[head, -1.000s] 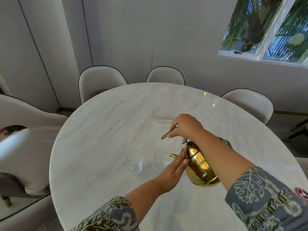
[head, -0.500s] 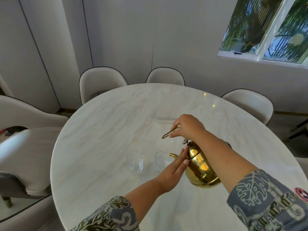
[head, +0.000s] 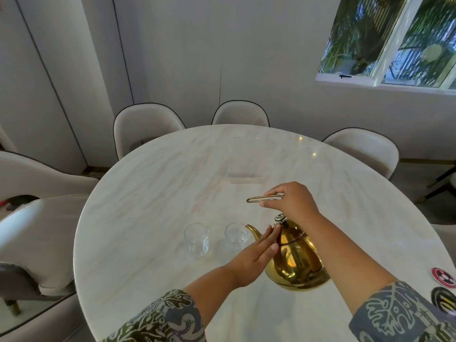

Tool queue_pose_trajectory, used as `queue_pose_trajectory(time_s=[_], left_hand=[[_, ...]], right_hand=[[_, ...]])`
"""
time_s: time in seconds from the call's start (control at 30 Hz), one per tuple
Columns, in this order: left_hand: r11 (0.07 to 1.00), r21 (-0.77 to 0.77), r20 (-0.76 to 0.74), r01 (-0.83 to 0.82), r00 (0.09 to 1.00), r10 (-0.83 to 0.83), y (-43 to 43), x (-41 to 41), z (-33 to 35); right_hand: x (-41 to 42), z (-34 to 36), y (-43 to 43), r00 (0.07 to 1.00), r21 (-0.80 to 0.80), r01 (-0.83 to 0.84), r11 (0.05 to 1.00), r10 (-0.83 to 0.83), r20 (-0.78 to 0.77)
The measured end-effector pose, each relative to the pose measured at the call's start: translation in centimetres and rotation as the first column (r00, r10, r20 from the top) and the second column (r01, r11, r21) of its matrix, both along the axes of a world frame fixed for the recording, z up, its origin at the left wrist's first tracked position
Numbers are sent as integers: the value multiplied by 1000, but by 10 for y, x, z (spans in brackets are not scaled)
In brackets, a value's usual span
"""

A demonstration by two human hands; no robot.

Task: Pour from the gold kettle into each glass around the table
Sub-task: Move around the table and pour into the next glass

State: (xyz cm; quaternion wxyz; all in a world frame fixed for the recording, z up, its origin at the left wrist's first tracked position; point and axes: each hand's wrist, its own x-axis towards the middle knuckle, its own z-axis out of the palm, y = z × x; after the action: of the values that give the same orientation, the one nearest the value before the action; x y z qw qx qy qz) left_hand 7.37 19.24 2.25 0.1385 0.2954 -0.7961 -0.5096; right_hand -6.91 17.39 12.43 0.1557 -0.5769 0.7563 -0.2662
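A shiny gold kettle (head: 297, 261) hangs just above the marble table (head: 148, 193), nearly level, its spout pointing left at the rim of the nearer clear glass (head: 236, 236). A second clear glass (head: 197, 239) stands to the left of that one. My right hand (head: 291, 201) grips the kettle's thin gold handle from above. My left hand (head: 254, 255) lies flat with straight fingers against the kettle's lid side, fingertips near the dark lid knob. Whether liquid is running from the spout cannot be made out.
A clear acrylic stand (head: 248, 164) sits past the kettle toward the table's middle. Cream upholstered chairs ring the table, among them one at the far left (head: 145, 127), one at the back (head: 240, 113) and one at the right (head: 365, 149). A window (head: 394, 40) is at the upper right.
The kettle has tipped back toward level, its spout rising from the nearer glass. My right hand has levelled the handle; my left hand stays on the lid side.
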Motion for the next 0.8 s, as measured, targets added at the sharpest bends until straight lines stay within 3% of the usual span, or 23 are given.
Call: queue_pose_trajectory(time_s=[0.23,0.8], left_hand=[[991,-125,128,46,991,-30,1,4,-5],[961,-273,195,49,981,6,25,17,-1]], right_hand=[[-12,-20,21,986,-107,90,990,-74,150],[-2,-20,51,964,-174,119,977,-72,256]])
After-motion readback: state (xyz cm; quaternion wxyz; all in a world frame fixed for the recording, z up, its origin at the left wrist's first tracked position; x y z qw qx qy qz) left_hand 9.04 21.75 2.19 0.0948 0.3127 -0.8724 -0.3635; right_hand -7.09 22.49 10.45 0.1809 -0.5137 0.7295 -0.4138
